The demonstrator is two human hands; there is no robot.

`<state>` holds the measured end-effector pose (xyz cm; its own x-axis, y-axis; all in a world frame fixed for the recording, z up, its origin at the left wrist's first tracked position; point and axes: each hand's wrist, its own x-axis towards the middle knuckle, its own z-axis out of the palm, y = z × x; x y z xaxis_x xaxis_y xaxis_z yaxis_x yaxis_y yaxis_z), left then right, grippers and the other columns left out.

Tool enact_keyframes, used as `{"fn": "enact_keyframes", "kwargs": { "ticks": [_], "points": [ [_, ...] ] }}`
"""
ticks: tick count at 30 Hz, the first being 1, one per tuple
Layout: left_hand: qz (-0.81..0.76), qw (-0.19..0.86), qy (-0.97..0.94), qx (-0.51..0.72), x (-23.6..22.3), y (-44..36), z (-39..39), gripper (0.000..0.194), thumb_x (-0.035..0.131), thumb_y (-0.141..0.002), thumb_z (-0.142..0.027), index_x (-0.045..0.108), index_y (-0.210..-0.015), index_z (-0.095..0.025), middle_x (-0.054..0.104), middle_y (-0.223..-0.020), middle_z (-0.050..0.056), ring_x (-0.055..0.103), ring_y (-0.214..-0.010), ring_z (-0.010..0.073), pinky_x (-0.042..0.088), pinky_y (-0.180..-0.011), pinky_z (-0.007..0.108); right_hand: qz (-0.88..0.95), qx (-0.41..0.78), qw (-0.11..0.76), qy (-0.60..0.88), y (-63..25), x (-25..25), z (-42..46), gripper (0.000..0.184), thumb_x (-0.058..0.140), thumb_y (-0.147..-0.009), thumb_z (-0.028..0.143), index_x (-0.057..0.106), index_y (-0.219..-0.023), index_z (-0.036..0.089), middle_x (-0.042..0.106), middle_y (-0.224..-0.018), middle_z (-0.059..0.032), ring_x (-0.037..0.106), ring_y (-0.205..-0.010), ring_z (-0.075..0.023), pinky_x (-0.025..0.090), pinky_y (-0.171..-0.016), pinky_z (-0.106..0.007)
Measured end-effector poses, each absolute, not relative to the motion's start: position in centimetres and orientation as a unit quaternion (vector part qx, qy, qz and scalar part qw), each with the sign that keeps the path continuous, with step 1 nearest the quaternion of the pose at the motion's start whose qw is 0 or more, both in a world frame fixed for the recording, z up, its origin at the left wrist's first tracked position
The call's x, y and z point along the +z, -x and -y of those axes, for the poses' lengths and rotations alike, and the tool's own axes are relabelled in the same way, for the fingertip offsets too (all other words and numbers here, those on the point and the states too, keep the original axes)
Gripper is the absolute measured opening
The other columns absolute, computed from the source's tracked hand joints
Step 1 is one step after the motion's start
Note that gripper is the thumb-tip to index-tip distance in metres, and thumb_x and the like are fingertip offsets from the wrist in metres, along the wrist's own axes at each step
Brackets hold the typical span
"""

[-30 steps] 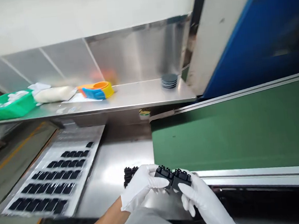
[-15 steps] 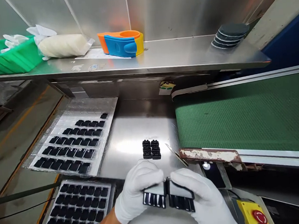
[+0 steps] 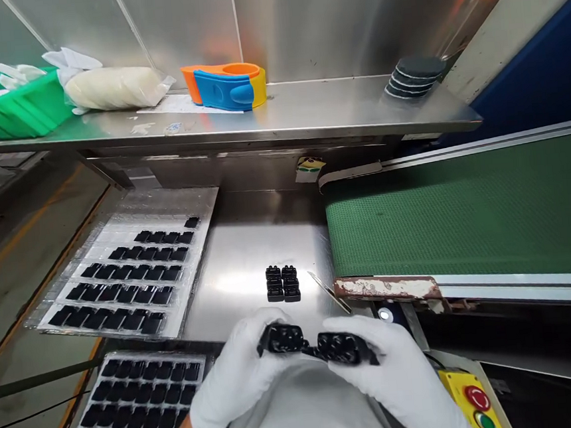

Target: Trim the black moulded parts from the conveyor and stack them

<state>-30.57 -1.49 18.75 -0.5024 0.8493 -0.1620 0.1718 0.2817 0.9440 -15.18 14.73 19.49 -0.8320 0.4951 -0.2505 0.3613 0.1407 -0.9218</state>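
My left hand (image 3: 242,371), in a white glove, grips a black moulded plastic part (image 3: 285,338). A second black plastic part (image 3: 341,347) is held in my right hand (image 3: 386,362), gloved as well. The two parts are side by side above the table's front edge, their hollowed faces toward me. A small dark piece shows between them; whether it joins them I cannot tell. Just beyond my hands, several similar black parts (image 3: 282,284) stand in two short columns on the metal table (image 3: 247,237). A slim metal tool (image 3: 330,293) lies to their right.
Left are a white tray (image 3: 188,302) and a lower tray (image 3: 204,359), both with rows of black pieces. A green conveyor belt (image 3: 460,215) runs right, above a yellow switch box (image 3: 453,386). The shelf (image 3: 307,115) holds a green basket (image 3: 16,107) and a tape dispenser (image 3: 224,89).
Both black parts have been tipped over in my hands, so their hollowed faces show instead of the ribbed sides. My hands have moved slightly. The view has shifted a little to the right.
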Motion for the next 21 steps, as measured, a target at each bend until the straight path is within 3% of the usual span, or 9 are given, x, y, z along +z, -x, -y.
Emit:
{"fn": "enact_keyframes", "kwargs": {
  "ticks": [2, 6, 12, 16, 19, 21],
  "points": [
    [-0.745, 0.296, -0.417, 0.429, 19.5, 30.9, 1.3, 0.008, 0.063, -0.086, -0.019, 0.066, -0.093, -0.022, 0.069, -0.088, 0.001, 0.062, -0.079, 0.0154, 0.05, -0.072, 0.027, 0.842, 0.473, 0.069, 0.252, 15.2, 19.9, -15.3, 0.032, 0.07, -0.074, 0.019, 0.077, -0.101, 0.033, 0.069, -0.074, 0.0009, 0.064, -0.064, -0.0164, 0.053, -0.061, -0.028],
    [-0.756, 0.204, -0.484, 0.39, 19.5, 30.7, 0.8, 0.029, 0.057, -0.083, -0.004, 0.068, -0.101, -0.024, 0.07, -0.086, -0.001, 0.062, -0.078, 0.0146, 0.05, -0.074, 0.028, 0.912, 0.349, 0.12, 0.181, 15.2, 20.0, -15.5, 0.049, 0.051, -0.072, 0.005, 0.074, -0.107, 0.03, 0.063, -0.068, 0.0032, 0.061, -0.059, -0.0119, 0.05, -0.055, -0.023],
    [-0.72, 0.024, -0.555, 0.416, 17.6, 30.2, 0.5, 0.044, 0.051, -0.079, 0.005, 0.062, -0.112, -0.022, 0.063, -0.076, -0.001, 0.056, -0.068, 0.0123, 0.047, -0.066, 0.027, 0.911, 0.327, 0.207, 0.14, 14.6, 18.3, -15.4, 0.053, 0.048, -0.076, 0.002, 0.068, -0.117, 0.03, 0.067, -0.08, 0.0042, 0.063, -0.07, -0.0085, 0.052, -0.066, -0.019],
    [-0.72, -0.116, -0.541, 0.419, 16.4, 29.6, 0.7, 0.049, 0.063, -0.075, 0.001, 0.057, -0.119, -0.021, 0.056, -0.071, -0.002, 0.049, -0.065, 0.0129, 0.041, -0.063, 0.029, 0.899, 0.316, 0.282, 0.113, 13.7, 16.4, -14.8, 0.062, 0.044, -0.08, 0.001, 0.058, -0.132, 0.031, 0.067, -0.097, 0.0001, 0.063, -0.088, -0.0113, 0.052, -0.076, -0.023],
    [-0.728, -0.149, -0.505, 0.439, 15.9, 28.8, 1.0, 0.057, 0.07, -0.071, -0.001, 0.057, -0.123, -0.023, 0.059, -0.075, 0.0, 0.05, -0.067, 0.0141, 0.041, -0.065, 0.031, 0.894, 0.308, 0.307, 0.105, 13.1, 15.3, -14.2, 0.06, 0.047, -0.084, 0.004, 0.054, -0.137, 0.031, 0.067, -0.101, -0.0024, 0.063, -0.091, -0.014, 0.052, -0.076, -0.026],
    [-0.735, -0.099, -0.482, 0.466, 16.0, 28.3, 0.9, 0.051, 0.071, -0.072, -0.002, 0.062, -0.117, -0.026, 0.06, -0.072, -0.001, 0.052, -0.067, 0.014, 0.043, -0.067, 0.031, 0.879, 0.33, 0.319, 0.128, 13.3, 14.6, -13.8, 0.052, 0.054, -0.085, 0.008, 0.06, -0.131, 0.032, 0.069, -0.101, -0.0024, 0.064, -0.091, -0.0152, 0.052, -0.077, -0.027]
  ]
}}
